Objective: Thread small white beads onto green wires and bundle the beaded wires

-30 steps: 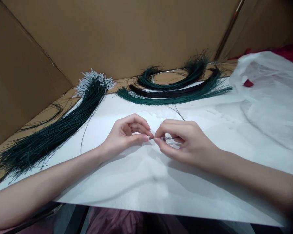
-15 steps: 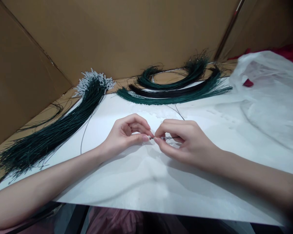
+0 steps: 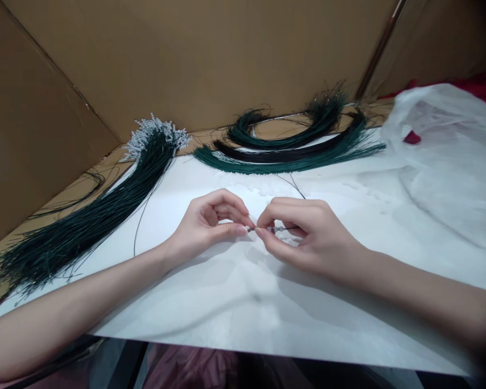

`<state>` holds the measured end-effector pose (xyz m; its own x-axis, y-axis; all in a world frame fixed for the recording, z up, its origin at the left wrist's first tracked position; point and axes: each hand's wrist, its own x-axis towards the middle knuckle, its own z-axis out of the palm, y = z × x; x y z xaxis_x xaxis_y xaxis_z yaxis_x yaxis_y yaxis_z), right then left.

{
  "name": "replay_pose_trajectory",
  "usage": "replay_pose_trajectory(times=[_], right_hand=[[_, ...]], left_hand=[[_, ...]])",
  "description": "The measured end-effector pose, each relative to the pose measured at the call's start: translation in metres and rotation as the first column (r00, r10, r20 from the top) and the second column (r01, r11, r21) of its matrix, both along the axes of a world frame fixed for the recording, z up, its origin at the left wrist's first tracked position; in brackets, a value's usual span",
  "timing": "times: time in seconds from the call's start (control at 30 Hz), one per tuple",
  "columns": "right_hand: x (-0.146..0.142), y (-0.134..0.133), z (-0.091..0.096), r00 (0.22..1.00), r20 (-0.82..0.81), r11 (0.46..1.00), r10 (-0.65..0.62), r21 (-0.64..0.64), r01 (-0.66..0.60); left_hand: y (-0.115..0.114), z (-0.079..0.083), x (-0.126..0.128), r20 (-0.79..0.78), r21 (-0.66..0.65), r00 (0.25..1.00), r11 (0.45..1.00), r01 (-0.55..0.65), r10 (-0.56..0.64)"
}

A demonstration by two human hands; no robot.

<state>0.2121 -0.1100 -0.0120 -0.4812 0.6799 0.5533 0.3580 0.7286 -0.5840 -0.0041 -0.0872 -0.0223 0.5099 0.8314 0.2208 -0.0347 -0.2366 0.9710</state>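
Note:
My left hand point(image 3: 213, 220) pinches one end of a thin dark wire stem point(image 3: 281, 229) between thumb and forefinger, just above the white board point(image 3: 210, 302). A small whitish bit shows at those fingertips. Close beside it, my right hand point(image 3: 316, 232) grips the same stem between thumb and index finger. Tiny pale beads or buds run along the piece that passes under my right palm. Part of the stem is hidden by the fingers. At the left lies a thick bundle of dark green wire stems point(image 3: 101, 210), with white beaded tips point(image 3: 156, 138) at its far end.
Behind the hands, curved bundles of green and black wires point(image 3: 291, 162) lie near the cardboard wall point(image 3: 210, 59). Two loose wires point(image 3: 296, 186) stick out toward me. White granules point(image 3: 247, 183) are scattered there. A translucent plastic bag point(image 3: 449, 162) with a red piece point(image 3: 412, 138) covers the right side.

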Motion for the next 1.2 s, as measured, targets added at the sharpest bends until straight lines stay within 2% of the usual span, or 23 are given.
replay_pose_trajectory(times=[0.43, 1.2], right_hand=[[-0.0004, 0.0002, -0.0009, 1.0, 0.01, 1.0, -0.001, -0.004, 0.001], [-0.0004, 0.0003, -0.0004, 1.0, 0.007, 1.0, 0.011, -0.007, -0.011]], left_hand=[[-0.0013, -0.0001, 0.0, 0.005, -0.014, 1.0, 1.0, -0.003, 0.004], [0.0, -0.0008, 0.0004, -0.008, 0.052, 1.0, 0.999, -0.003, 0.003]])
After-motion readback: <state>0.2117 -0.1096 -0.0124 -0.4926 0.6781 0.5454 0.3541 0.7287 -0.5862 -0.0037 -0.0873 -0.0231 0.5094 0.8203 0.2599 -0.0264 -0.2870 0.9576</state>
